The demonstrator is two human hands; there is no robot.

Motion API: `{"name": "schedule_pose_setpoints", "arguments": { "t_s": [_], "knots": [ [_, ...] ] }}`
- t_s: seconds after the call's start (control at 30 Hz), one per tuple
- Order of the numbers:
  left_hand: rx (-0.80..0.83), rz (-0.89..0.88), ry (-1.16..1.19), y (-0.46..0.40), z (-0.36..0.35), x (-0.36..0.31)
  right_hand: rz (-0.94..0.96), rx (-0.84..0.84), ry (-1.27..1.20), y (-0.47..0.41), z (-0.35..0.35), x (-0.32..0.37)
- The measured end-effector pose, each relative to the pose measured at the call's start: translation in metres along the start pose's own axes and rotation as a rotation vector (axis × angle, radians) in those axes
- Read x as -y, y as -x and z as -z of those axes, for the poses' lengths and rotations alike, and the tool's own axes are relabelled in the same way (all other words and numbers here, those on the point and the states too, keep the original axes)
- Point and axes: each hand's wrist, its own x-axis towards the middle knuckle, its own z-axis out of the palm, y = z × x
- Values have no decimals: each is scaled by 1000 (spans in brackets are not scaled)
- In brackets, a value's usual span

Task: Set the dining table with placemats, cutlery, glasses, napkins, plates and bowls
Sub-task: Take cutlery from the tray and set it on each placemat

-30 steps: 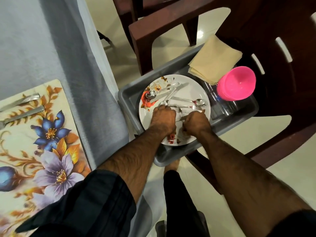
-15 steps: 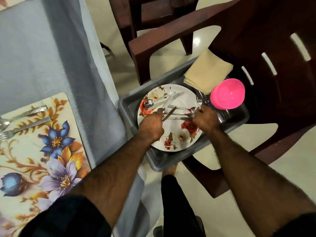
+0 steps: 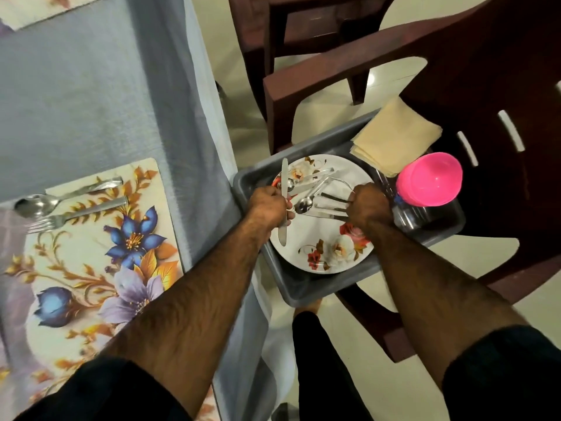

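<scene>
L hand (image 3: 270, 208) grips slim steel knife (image 3: 284, 189) over round floral plate (image 3: 321, 238).

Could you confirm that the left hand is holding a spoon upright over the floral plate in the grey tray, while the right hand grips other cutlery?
Not quite: the left hand holds a knife, not a spoon, as the head view shows. It is upright over the floral plate in the grey tray, while the right hand grips other cutlery.

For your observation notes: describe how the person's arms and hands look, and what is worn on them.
Both forearms are bare and hairy; dark short sleeves end near the elbows. The left hand and right hand are bare: no gloves, watch or rings visible.
</scene>
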Motion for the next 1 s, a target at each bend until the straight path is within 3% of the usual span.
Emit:
{"name": "schedule_pose_setpoints", "arguments": {
  "t_s": [0.13,0.23,0.4,0.6,0.7,0.8,1.0],
  "knots": [
    [29,26,92,28,1,-1,-97,76,-157,23,28,-2],
    [88,-2,146,69,12,-9,-252,118,-666,57,58,10],
    [170,-135,215,149,54,-17,-225,289,-1163,136,127,56],
    [134,-297,167,231,126,-11,-17,381,-1145,218,180,134],
    [192,-317,221,259,165,8,97,405,-1126,261,182,185],
    [222,-386,312,281,210,36,154,409,-1109,299,171,238],
    [125,-505,406,287,323,136,157,347,-1126,366,110,332]
  ]
}}
